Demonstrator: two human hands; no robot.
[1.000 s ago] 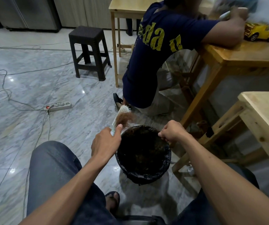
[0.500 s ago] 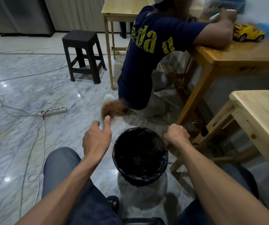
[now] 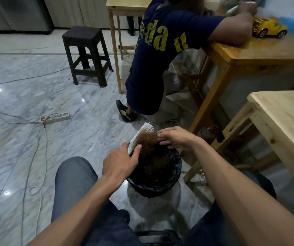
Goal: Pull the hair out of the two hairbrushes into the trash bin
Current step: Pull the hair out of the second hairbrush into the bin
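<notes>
A white hairbrush [image 3: 141, 133] full of brown hair [image 3: 146, 139] is held over the far rim of the black trash bin [image 3: 175, 176], which stands on the floor between my knees. My left hand [image 3: 120, 162] grips the brush by its handle, head pointing up and away. My right hand [image 3: 175, 138] reaches across the bin, its fingertips touching the clump of hair on the bristles. Brown hair lies inside the bin. Only one hairbrush is in view.
A person in a dark blue shirt [image 3: 160, 50] leans on a wooden table [image 3: 259, 54] just beyond the bin. A second wooden table [image 3: 288, 125] stands at my right. A black stool [image 3: 86, 55], a power strip [image 3: 57, 117] and cables lie on the marble floor at left.
My left hand brought the brush back from the left to above the bin. My right hand left the bin's rim and moved onto the hair on the brush.
</notes>
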